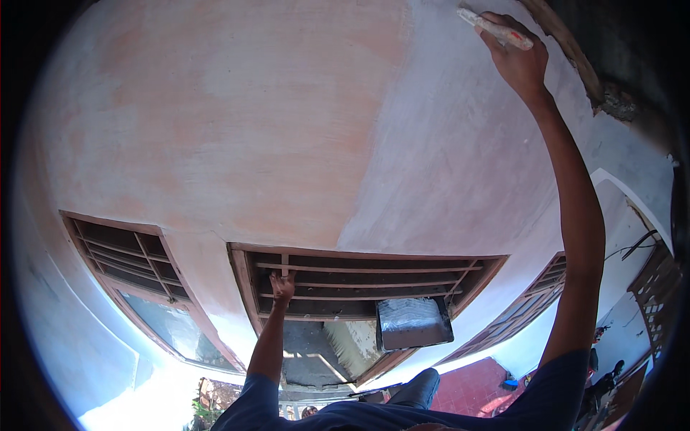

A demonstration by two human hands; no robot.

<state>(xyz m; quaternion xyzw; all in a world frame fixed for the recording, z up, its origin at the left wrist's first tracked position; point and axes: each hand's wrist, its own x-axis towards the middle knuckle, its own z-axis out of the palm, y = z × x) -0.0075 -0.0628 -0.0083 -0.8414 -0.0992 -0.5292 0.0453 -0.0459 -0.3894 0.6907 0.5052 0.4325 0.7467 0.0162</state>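
Observation:
High on the upper right of the wall, my right hand (519, 61) is closed on a paint-smeared brush (496, 29), held close to the freshly pale, lilac-white area (460, 144). The wall to its left is a patchy peach (215, 108). Low in the middle, my left hand (282, 286) has its fingers wrapped round a wooden bar of a window grille (374, 267). A dark rectangular paint tray (413, 334), smeared with white paint, sits at the right part of that grille, to the right of my left hand.
Other barred windows stand at left (122, 251) and right (532, 302). A rough ledge (575, 50) edges the wall at top right. Far below are a red tiled floor (467, 384), some plants (201, 413) and dark objects at lower right. My leg (417, 391) shows below the tray.

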